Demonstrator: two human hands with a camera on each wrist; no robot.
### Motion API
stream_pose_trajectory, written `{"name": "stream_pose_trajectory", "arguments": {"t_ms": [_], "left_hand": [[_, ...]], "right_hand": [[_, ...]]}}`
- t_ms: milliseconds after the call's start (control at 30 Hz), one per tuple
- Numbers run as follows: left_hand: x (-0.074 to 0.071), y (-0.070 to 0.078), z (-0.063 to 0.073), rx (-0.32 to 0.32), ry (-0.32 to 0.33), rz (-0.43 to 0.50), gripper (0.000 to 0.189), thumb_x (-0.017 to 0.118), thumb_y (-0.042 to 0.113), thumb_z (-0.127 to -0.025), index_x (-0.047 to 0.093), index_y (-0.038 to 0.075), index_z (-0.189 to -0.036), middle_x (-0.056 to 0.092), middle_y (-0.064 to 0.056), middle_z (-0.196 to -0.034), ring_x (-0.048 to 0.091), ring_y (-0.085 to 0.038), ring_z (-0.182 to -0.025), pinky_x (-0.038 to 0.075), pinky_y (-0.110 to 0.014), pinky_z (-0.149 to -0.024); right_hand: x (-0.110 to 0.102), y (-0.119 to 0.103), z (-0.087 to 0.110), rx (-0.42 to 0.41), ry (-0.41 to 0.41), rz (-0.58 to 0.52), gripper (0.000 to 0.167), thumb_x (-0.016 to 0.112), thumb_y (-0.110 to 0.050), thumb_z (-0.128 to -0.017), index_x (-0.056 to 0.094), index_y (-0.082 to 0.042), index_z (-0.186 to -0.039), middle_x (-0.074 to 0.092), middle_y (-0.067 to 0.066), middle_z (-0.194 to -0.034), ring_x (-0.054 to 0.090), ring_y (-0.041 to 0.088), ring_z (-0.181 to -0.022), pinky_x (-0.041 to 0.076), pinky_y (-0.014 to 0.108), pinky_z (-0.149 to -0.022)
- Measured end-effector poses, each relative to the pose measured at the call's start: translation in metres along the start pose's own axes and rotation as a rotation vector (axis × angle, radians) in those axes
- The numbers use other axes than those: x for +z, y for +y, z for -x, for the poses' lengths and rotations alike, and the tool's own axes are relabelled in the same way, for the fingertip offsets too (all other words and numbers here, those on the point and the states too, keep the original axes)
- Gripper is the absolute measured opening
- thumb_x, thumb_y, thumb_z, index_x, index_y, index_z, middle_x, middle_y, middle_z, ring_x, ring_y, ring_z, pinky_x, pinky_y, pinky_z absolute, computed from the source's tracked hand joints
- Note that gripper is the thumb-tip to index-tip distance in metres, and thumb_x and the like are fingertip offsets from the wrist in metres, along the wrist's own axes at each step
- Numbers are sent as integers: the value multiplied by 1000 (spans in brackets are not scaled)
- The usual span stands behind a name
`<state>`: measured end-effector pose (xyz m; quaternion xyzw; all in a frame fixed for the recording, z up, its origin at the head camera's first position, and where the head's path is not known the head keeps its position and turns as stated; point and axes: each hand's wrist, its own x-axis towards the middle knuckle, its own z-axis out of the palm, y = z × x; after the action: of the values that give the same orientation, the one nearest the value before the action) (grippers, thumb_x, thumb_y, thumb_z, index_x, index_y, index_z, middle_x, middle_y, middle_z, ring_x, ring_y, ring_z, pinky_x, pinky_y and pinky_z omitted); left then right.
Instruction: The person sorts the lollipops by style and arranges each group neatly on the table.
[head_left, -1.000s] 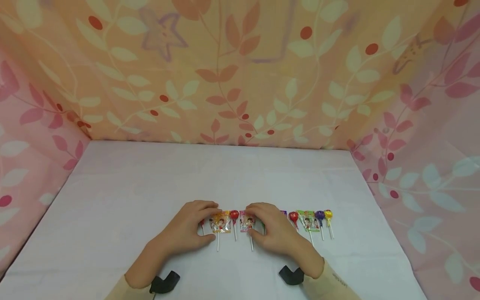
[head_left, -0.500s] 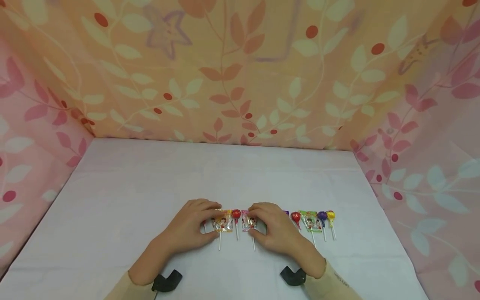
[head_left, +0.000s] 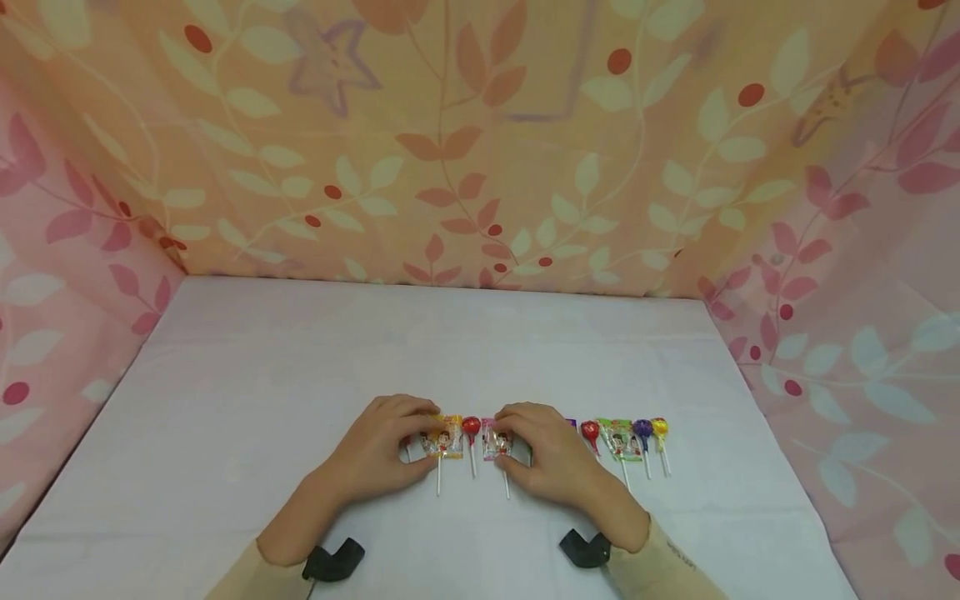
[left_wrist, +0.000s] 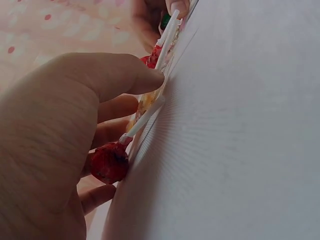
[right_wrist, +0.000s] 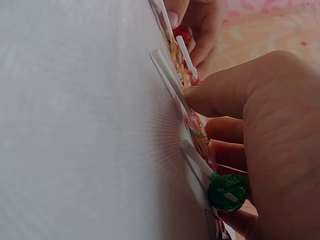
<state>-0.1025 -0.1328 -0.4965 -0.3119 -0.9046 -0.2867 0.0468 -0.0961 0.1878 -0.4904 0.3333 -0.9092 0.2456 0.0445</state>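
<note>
My left hand (head_left: 378, 446) holds a flat lollipop in an orange wrapper (head_left: 448, 442), thumb at its lower edge and fingers at its upper edge. In the same way, my right hand (head_left: 551, 450) grips a flat lollipop in a pink wrapper (head_left: 496, 443). Between the two stands out a round red lollipop (head_left: 471, 427), lying stick toward me. Beneath the left palm, another red lollipop (left_wrist: 110, 162) shows in the left wrist view. A green lollipop (right_wrist: 227, 192) lies under the right palm, mostly hidden from the head view.
Rightward the row continues with a red lollipop (head_left: 590, 432), a green-wrapped flat one (head_left: 619, 437), a purple one (head_left: 642, 429) and a yellow one (head_left: 659, 427). A white cloth (head_left: 450, 350) covers the table. Leaf-patterned curtains (head_left: 480, 150) enclose the back and sides.
The orange-wrapped lollipop has shifted very slightly away from me under the left hand. Both hands otherwise keep their places; the head view has moved a little.
</note>
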Motion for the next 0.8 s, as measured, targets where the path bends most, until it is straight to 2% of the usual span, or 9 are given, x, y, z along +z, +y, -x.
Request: {"name": "stream_pose_trajectory", "arguments": {"t_ms": [233, 500, 800], "left_hand": [[-4, 0, -3, -21, 8, 41, 42, 93, 34, -85, 83, 27, -126, 69, 9, -136, 58, -13, -132, 46, -47, -113], [-6, -2, -3, -66, 4, 105, 42, 95, 29, -84, 84, 25, -124, 67, 11, -136, 58, -12, -130, 50, -48, -109], [-17, -7, -11, -102, 28, 122, 42, 94, 24, -85, 84, 26, -125, 66, 13, -135, 59, -15, -131, 55, -47, -108]], "right_hand": [[0, 1, -1, 18, -8, -20, 38, 85, -34, -93, 76, -21, -128, 70, -8, -137, 61, 17, -136, 47, 48, -119], [3, 1, 1, 21, -10, -19, 38, 85, -35, -93, 76, -22, -128, 70, -9, -137, 61, 17, -137, 47, 49, -119], [2, 1, 0, 26, 0, -15, 39, 85, -35, -93, 76, -22, -128, 71, -8, -137, 61, 18, -137, 47, 50, -118]]}}
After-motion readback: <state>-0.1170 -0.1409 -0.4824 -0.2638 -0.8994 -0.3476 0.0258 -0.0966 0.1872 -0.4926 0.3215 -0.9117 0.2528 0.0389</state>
